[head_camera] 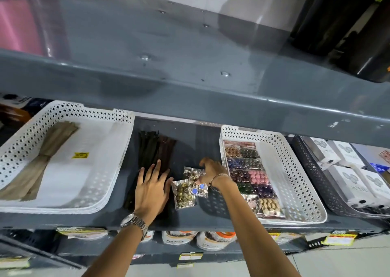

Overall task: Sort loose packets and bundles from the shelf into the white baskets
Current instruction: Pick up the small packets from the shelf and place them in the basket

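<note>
On the bare grey shelf [190,141], between two white baskets, lie the loose items remaining to be sorted: a bundle of dark strips [154,148] and, just to its right, a small heap of clear packets [187,190] holding gold and blue pieces.

The left hand [150,190] lies flat, fingers spread and released, on the near end of the dark bundle. It presses on the bundle without closing round it. The bundle's long axis runs from the shelf's front edge toward the back, roughly in line with the left forearm.

The right hand [211,172] is curled over the far right corner of the packet heap, fingertips touching the top packet. Whether it has a firm pinch cannot be determined — the fingers hide the contact.

The governing relation: the packets lie directly under the right hand and just beside the left wall of the right basket [274,148], which already holds rows of similar packets in assorted colours. That basket is judged to be their destination, a short move to the right. The left basket [105,150] holds a pale bundle of strips and lies just left of the dark bundle — the left hand is the nearer one for that transfer.
</note>
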A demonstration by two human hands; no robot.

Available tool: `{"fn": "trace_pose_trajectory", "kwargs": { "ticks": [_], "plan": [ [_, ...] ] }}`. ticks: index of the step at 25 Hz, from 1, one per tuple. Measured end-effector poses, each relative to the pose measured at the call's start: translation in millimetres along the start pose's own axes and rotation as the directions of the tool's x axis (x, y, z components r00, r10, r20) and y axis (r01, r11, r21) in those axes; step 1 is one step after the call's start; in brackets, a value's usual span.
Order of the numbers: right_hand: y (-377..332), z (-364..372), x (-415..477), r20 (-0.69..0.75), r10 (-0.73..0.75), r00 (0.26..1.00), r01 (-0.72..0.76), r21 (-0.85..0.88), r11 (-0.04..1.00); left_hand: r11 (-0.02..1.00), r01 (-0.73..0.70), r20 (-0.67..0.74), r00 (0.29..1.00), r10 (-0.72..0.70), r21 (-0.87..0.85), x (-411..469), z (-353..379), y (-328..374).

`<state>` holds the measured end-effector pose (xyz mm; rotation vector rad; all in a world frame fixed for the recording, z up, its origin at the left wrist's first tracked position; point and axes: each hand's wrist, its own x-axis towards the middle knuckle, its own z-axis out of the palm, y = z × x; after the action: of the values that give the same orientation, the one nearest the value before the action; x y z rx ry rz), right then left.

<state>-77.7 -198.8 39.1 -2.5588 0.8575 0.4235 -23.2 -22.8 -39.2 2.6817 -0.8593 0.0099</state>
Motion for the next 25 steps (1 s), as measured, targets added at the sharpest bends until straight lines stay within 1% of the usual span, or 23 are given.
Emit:
{"fn": "trace_pose_trajectory", "kwargs": {
  "ticks": [3, 5, 6, 8, 10, 11, 13, 14, 15, 16, 17, 18, 19, 20, 21, 22, 23, 24, 25],
  "plan": [
    [4, -17, -19, 0.034, -0.075, 0.997, 0.069, 0.152, 0.986, 1.000, -0.018, -0.014, 1.000, 0.018, 0.010, 0, 2, 0],
    [21, -40, -38, 0.027, -0.071, 0.997, 0.056, 0.380, 0.923, 1.000, -0.027, -0.029, 0.999, 0.027, 0.008, 0, 2, -1],
    [38, -53, -48, 0.017, -0.059, 0.998, 0.043, 0.504, 0.863, 1.000, -0.028, -0.034, 0.999, 0.029, 0.010, 0, 3, -1],
    [86, -77, -69, -0.024, -0.004, 1.000, 0.020, 0.693, 0.721, 0.999, -0.039, -0.045, 0.998, 0.040, 0.017, 0, 4, -1],
    [142, -87, -81, -0.027, 0.142, 0.989, -0.060, 0.818, 0.572, 0.998, -0.051, -0.057, 0.997, 0.052, 0.023, 1, 4, 0],
    [165, -85, -85, 0.006, 0.223, 0.975, -0.132, 0.821, 0.555, 0.998, -0.049, -0.059, 0.997, 0.050, 0.025, 1, 4, 0],
    [200, -73, -87, 0.114, 0.327, 0.938, -0.301, 0.737, 0.606, 0.999, -0.043, -0.067, 0.997, 0.045, 0.024, 1, 4, 2],
    [209, -66, -87, 0.179, 0.347, 0.921, -0.369, 0.691, 0.622, 0.999, -0.044, -0.072, 0.996, 0.045, 0.023, 0, 4, 1],
    [214, -60, -83, 0.228, 0.358, 0.906, -0.417, 0.631, 0.654, 0.999, -0.046, -0.075, 0.996, 0.048, 0.025, 0, 3, 1],
    [214, -55, -82, 0.242, 0.367, 0.898, -0.437, 0.577, 0.690, 0.998, -0.047, -0.074, 0.996, 0.049, 0.028, 0, 3, 1],
    [212, -51, -79, 0.242, 0.390, 0.889, -0.458, 0.494, 0.738, 0.998, -0.049, -0.072, 0.996, 0.051, 0.030, 0, 3, 1],
    [209, -49, -76, 0.232, 0.417, 0.879, -0.476, 0.376, 0.795, 0.998, -0.049, -0.069, 0.996, 0.051, 0.031, 0, 3, 1],
    [208, -48, -73, 0.216, 0.445, 0.869, -0.487, 0.217, 0.846, 0.998, -0.047, -0.066, 0.997, 0.049, 0.034, 0, 3, 1],
    [206, -48, -72, 0.193, 0.467, 0.863, -0.486, 0.065, 0.871, 0.998, -0.043, -0.059, 0.997, 0.045, 0.037, 0, 2, 2],
    [203, -50, -74, 0.171, 0.484, 0.858, -0.479, -0.070, 0.875, 0.998, -0.041, -0.053, 0.998, 0.043, 0.039, 0, 1, 2],
    [197, -55, -78, 0.136, 0.497, 0.857, -0.479, -0.147, 0.866, 0.998, -0.039, -0.047, 0.998, 0.041, 0.039, -1, 1, 2],
    [186, -59, -84, 0.065, 0.474, 0.878, -0.465, -0.115, 0.878, 0.999, -0.038, -0.043, 0.998, 0.039, 0.037, -1, 1, 2],
    [168, -64, -88, -0.051, 0.399, 0.916, -0.400, -0.010, 0.917, 0.999, -0.032, -0.044, 0.998, 0.034, 0.035, -2, 1, 2],
    [147, -66, -87, -0.187, 0.289, 0.939, -0.278, 0.083, 0.957, 0.999, -0.026, -0.048, 0.998, 0.028, 0.035, -2, 0, 4]
  ]
}}
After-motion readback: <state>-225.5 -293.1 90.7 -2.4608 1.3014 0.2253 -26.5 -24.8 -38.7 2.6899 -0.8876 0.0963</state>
